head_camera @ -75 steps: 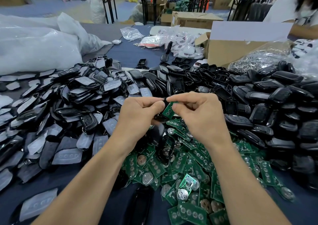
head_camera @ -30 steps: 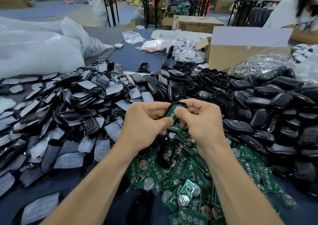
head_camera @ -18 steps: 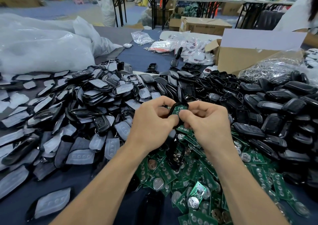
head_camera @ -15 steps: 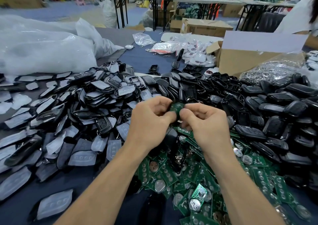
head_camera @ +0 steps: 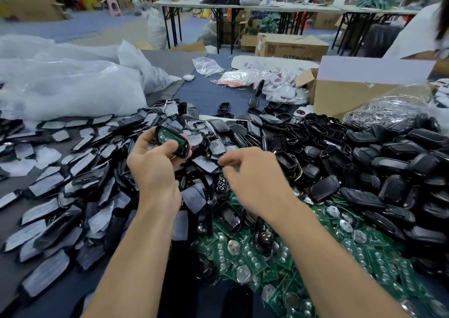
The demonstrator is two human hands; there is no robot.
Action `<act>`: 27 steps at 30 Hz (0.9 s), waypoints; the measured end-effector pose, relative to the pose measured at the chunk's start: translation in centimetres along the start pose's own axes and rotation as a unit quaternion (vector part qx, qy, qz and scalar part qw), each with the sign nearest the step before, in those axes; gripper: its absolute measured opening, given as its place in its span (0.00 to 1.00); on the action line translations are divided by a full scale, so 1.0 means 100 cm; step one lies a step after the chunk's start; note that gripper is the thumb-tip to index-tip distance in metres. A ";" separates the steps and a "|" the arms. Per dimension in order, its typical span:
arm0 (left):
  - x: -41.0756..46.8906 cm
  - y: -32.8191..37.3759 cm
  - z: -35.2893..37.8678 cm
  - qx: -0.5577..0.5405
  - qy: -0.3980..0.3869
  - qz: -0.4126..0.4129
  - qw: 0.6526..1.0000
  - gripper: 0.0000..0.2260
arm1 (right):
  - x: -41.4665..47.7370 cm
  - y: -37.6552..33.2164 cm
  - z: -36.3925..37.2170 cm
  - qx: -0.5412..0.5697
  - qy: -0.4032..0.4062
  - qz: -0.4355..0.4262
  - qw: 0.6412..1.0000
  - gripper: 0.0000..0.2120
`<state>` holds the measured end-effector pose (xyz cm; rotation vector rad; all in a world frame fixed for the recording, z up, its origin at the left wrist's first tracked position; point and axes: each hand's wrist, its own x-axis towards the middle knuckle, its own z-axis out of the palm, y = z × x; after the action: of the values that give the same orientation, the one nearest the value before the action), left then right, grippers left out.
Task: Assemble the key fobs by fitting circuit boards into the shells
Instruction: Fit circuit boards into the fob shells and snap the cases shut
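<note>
Over the pile (head_camera: 364,162), the left hand (head_camera: 153,167) holds a shell (head_camera: 184,150) with a green board (head_camera: 170,139) inside; I cannot tell what the curled right hand (head_camera: 252,179) holds.

The shell (head_camera: 184,149) is seen as glossy black plastic, with a smooth green circuit board (head_camera: 167,136) set in it. The loose boards (head_camera: 252,259) are studded with shiny metal coin cells (head_camera: 243,274), and the covers (head_camera: 46,275) at the left are faced with matt grey film. Crinkled translucent plastic is shown by the bags (head_camera: 68,87), plain brown cardboard by the box (head_camera: 340,99).
</note>
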<state>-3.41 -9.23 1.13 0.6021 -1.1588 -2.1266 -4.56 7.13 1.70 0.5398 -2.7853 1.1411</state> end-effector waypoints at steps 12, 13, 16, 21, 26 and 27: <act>-0.004 -0.006 0.005 0.063 -0.036 0.076 0.995 0.17 | 0.020 -0.005 0.025 -0.008 0.004 0.074 0.997 0.10; -0.005 -0.008 0.006 0.069 -0.041 0.075 0.994 0.17 | 0.015 0.000 0.022 0.023 0.021 0.078 0.996 0.08; -0.008 -0.012 0.009 0.092 -0.051 0.071 0.992 0.18 | 0.002 0.015 0.012 0.082 0.059 0.090 0.991 0.07; -0.011 -0.019 0.007 0.153 -0.072 0.045 0.985 0.16 | -0.022 0.032 -0.003 0.163 0.105 0.081 0.978 0.14; -0.020 -0.031 0.014 0.245 -0.139 0.024 0.959 0.21 | -0.030 0.044 -0.014 0.433 0.096 0.183 0.877 0.06; -0.024 -0.032 0.016 0.248 -0.163 0.018 0.955 0.22 | -0.030 0.046 -0.015 0.454 0.091 0.191 0.866 0.06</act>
<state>-3.75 -5.31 -0.62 0.4431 -1.9021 -1.9522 -3.43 12.08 -0.86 -0.1176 -2.0800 2.4370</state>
